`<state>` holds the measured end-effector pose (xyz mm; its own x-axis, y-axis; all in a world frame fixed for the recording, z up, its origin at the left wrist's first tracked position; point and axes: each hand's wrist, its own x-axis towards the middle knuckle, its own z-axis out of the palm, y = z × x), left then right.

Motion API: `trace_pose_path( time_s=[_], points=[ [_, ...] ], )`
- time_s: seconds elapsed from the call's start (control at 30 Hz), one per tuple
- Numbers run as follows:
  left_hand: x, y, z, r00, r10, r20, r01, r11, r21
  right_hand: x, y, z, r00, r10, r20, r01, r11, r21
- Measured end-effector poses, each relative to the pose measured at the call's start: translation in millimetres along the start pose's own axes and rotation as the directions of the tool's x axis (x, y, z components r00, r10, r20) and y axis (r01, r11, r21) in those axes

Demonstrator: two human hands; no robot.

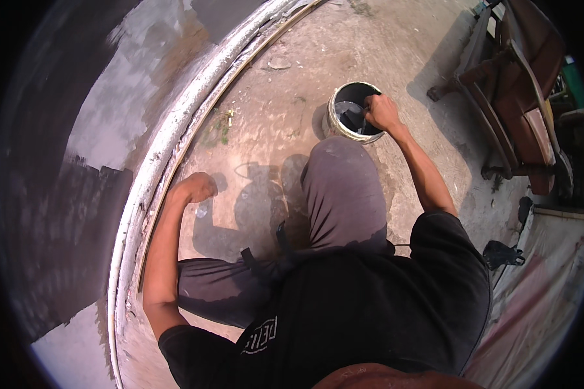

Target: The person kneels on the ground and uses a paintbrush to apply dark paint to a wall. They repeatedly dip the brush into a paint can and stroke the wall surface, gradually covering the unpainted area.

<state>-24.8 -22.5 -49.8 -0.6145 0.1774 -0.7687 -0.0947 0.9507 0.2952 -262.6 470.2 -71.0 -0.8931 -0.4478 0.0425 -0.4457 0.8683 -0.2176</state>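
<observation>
Along the person's left runs a wall (52, 227), broad and curved by the lens, coated dark in large areas, with paler grey patches between them. Bare, sunlit ground (285, 71) spreads to the right of it, brownish and dusty. The person sits or crouches low over this ground in a black shirt (370, 311) and grey trousers (344, 194); one knee points forward, while the left leg is folded out toward the wall. At the upper right stands brown wooden furniture (525, 110), partly lost in the dark rim of the view. Below it lies a pale, reddish-stained sheet (538, 292).

A whitish, rounded ridge (152, 168) follows the foot of the wall, with a thin strip (175, 159) along its ground side. The person's shadow (253, 207) falls between the left arm and the forward knee.

Just beyond that knee, well apart from the wall, a bucket (333, 122) stands on the ground, its rim light and smeared, its inside dark with a greyish patch. Near the sheet's edge is a black bag (501, 255), crumpled.

The right hand (383, 112) reaches over the bucket's right rim, fingers bent inward and close together beside a dark object (350, 118) inside; whether they grip it cannot be told. The left hand (198, 188) is near the strip, fingers curled narrow toward the palm; whether they hold anything cannot be told. Smallest is a green sprig (226, 133) near the strip.
</observation>
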Motion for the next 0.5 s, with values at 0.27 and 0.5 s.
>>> trace_pose_path(
  time_s=[0.27, 0.5],
  points=[
    [7, -3, 10, 1.0, 0.013, -0.018, -0.014, 0.998, -0.053, -22, -2, -47, 0.984, -0.064, -0.165, 0.074, 0.996, 0.055],
    [-8, 19, -2, 1.0, -0.014, -0.001, 0.014, 0.997, -0.081, -23, 4, -47, 0.975, -0.041, -0.218, 0.062, 0.994, 0.092]
  ],
)
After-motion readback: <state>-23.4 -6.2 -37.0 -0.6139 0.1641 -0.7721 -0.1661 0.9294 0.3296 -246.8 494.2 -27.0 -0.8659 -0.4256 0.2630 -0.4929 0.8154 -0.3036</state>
